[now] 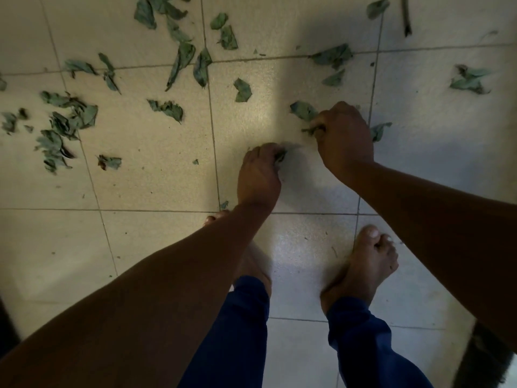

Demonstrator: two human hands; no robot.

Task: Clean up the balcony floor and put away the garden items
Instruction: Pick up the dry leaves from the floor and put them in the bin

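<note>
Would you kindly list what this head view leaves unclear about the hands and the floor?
- Left hand: its curled fingers hide how many leaves it holds.
- Right hand: the fist covers most of its leaf.
- Twig: cut off by the top edge.
- Dark object, bottom right: cut off, too dim to identify.

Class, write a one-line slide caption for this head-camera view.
Both hands, left and right, gather wilted leaves from the tiled balcony floor.

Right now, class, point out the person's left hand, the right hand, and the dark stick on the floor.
left hand (258, 175), head view, back of the hand.
right hand (345, 138), head view, back of the hand.
dark stick (405, 15), head view, middle of its length.
</note>
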